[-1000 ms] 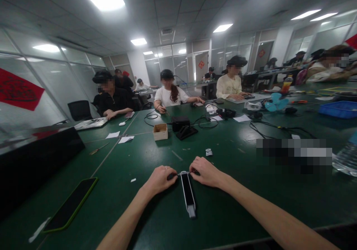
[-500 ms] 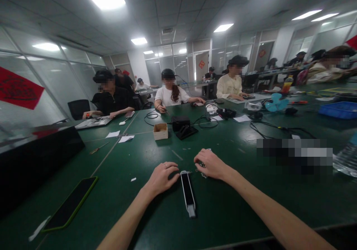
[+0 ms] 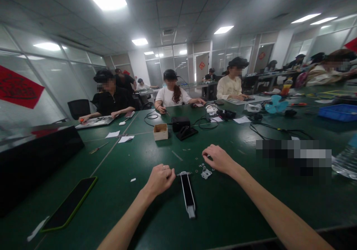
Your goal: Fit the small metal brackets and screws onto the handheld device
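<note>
My left hand (image 3: 161,178) is closed, fingers curled in, just left of a long narrow piece (image 3: 188,195) with a black top, pale edges and a grey near end. A thin crossbar sits at that piece's far end. Whatever the left hand holds, if anything, is hidden. My right hand (image 3: 219,158) hovers or rests further right, its fingertips bent down and drawn together; their contents cannot be made out. Below its fingers lie several small rings (image 3: 203,165) and a small grey metal bracket (image 3: 206,173), apart from the hand.
A green-cased phone (image 3: 69,204) lies at left, beside a dark panel (image 3: 39,164). Ahead stand a small open box (image 3: 160,132) and a black device (image 3: 180,124). Cables (image 3: 279,128), a blue fan (image 3: 276,104) and a blue tray (image 3: 338,112) are at right. People sit across the table.
My right hand has moved right and away, uncovering the bracket and rings. My left hand has drawn slightly left, its fingers curling in. The long piece stays put.
</note>
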A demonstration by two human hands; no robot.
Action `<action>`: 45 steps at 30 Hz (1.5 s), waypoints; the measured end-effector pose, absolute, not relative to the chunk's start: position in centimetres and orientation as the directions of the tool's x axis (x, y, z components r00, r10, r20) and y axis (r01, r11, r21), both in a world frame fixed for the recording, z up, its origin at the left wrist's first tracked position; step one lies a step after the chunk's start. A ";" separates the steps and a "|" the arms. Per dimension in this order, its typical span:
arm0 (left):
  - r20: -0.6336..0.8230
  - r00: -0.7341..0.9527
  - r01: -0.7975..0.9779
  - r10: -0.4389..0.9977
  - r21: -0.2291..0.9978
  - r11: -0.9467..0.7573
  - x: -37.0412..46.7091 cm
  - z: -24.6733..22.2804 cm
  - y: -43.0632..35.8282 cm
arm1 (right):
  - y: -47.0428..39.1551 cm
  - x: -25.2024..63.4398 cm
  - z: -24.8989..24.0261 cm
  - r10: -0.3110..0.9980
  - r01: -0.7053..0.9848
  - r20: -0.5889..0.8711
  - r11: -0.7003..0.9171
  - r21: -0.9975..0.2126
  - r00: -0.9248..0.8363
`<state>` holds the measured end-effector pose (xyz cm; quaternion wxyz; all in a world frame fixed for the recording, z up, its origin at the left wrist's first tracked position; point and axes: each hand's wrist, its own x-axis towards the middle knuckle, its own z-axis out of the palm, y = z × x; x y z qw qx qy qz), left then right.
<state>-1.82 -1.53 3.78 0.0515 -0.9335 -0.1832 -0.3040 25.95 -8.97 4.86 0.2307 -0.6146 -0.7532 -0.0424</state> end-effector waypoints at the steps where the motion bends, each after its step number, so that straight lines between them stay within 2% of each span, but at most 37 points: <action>1: 0.581 0.750 0.380 0.316 0.012 -0.925 -1.9 3.7 -1.5 | -9.0 25.9 4.9 0.910 0.946 0.387 0.244 -0.214 -0.147; 7: 0.528 0.766 0.433 0.367 -0.002 -0.901 -1.9 3.4 -1.2 | -8.8 25.6 4.3 0.939 0.936 0.245 0.292 -0.197 -0.242; 11: 0.476 0.739 0.461 0.476 0.156 -0.873 -1.8 3.4 -1.3 | -8.5 25.9 3.6 0.953 0.936 0.192 0.275 -0.218 -0.235; 13: 0.464 0.734 0.428 0.496 0.251 -0.868 -1.8 3.5 -1.4 | -8.3 26.1 3.2 0.957 0.942 0.192 0.257 -0.217 -0.217; 15: 0.482 0.730 0.391 0.484 0.286 -0.875 -1.8 3.7 -1.5 | -8.2 26.3 3.0 0.961 0.951 0.190 0.236 -0.200 -0.199; 23: 0.560 0.741 0.366 0.371 0.127 -0.922 -1.7 4.5 -2.0 | -8.6 26.5 3.7 0.958 0.935 0.191 0.258 -0.244 -0.214; 29: 0.518 0.774 0.386 0.364 0.069 -0.920 -1.7 4.9 -2.2 | -8.6 26.4 3.7 0.953 0.923 0.160 0.291 -0.253 -0.257; 37: 0.425 0.832 0.401 0.357 -0.016 -0.916 -1.8 4.8 -2.4 | -8.8 25.8 4.7 0.986 0.962 0.037 0.168 -0.216 -0.164; 45: 0.442 0.837 0.384 0.322 -0.054 -0.922 -1.6 4.4 -2.1 | -9.1 25.6 4.5 0.990 0.947 0.094 0.128 -0.294 -0.105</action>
